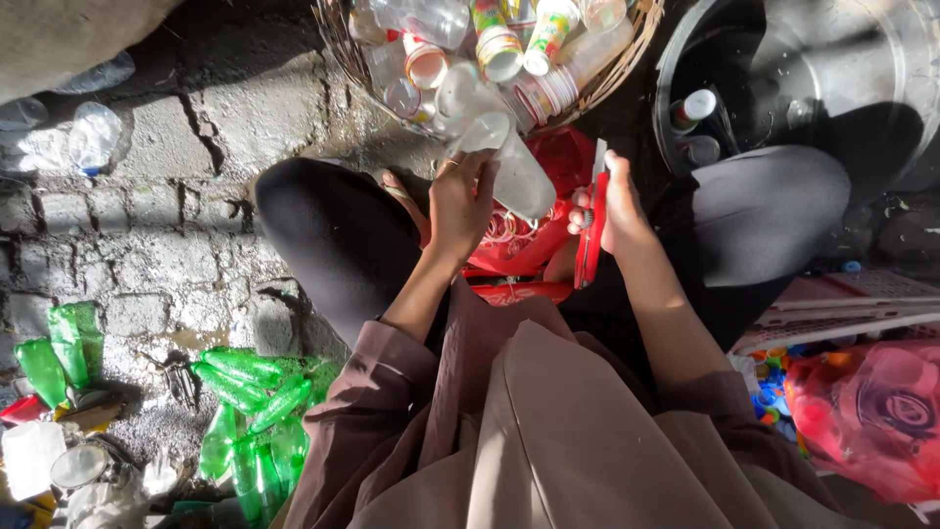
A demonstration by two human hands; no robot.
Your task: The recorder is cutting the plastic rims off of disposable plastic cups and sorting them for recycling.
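My left hand (pixel 460 201) grips a clear plastic bottle (pixel 514 167), which points up and away from me over my lap. My right hand (pixel 615 206) holds a red utility knife (pixel 592 225) upright, its blade close to the bottle's right side. Between my knees lies a red plastic bag (pixel 534 245) with peeled labels and rings on it. My legs in black trousers spread to either side.
A woven basket (pixel 627 59) full of plastic cups and bottles stands ahead. A large black tub (pixel 783 78) holds bottles at top right. Green bottles (pixel 255 411) lie on the stone floor at left. A red bag (pixel 871 411) and white crate (pixel 842 313) are at right.
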